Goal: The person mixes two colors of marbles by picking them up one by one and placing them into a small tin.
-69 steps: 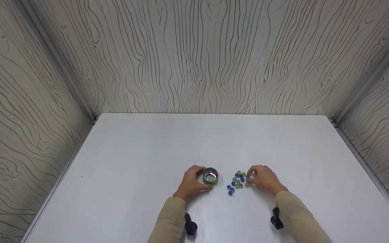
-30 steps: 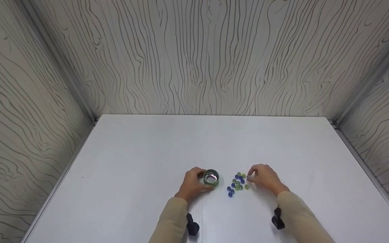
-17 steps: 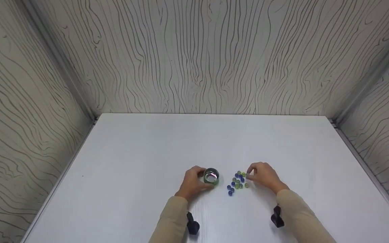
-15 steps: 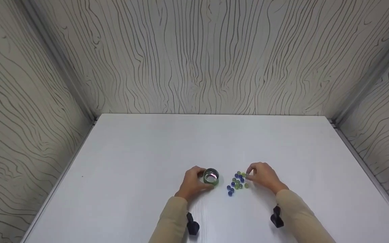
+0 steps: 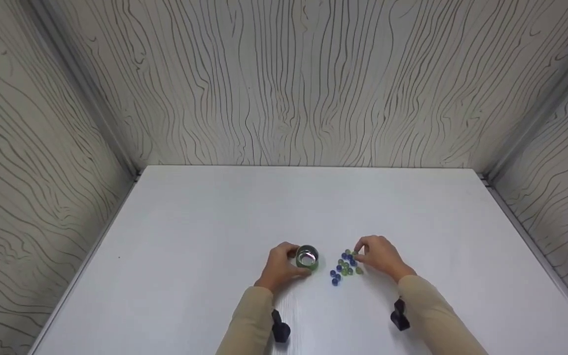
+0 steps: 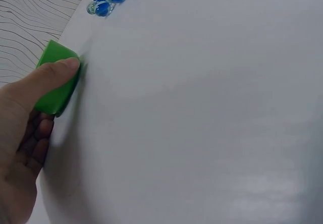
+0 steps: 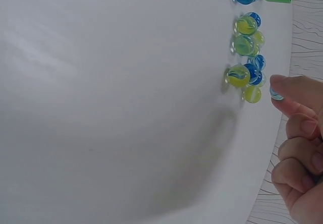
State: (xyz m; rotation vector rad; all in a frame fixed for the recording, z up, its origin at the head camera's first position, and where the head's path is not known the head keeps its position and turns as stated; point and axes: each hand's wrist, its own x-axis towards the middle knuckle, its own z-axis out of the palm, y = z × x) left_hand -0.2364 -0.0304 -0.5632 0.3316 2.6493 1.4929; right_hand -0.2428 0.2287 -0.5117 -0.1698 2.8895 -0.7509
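My left hand grips a small round green cup from its left side, thumb on the near wall and fingers behind. The cup stands upright on the table, and its shiny inside shows in the head view. Right of it lies a loose cluster of blue and yellow-green glass marbles. At the cluster's right edge, my right hand pinches one clear, bluish marble between thumb and forefinger. The other fingers of that hand are curled in towards the palm.
A white table lies under both hands. Walls with a wood-grain pattern enclose it at the back and on both sides. Dark wrist cameras sit beside both sleeves.
My right hand has shifted slightly left and away from me, over the edge of the cluster, with the marble in its fingers. My left hand and the cup have stayed in place.
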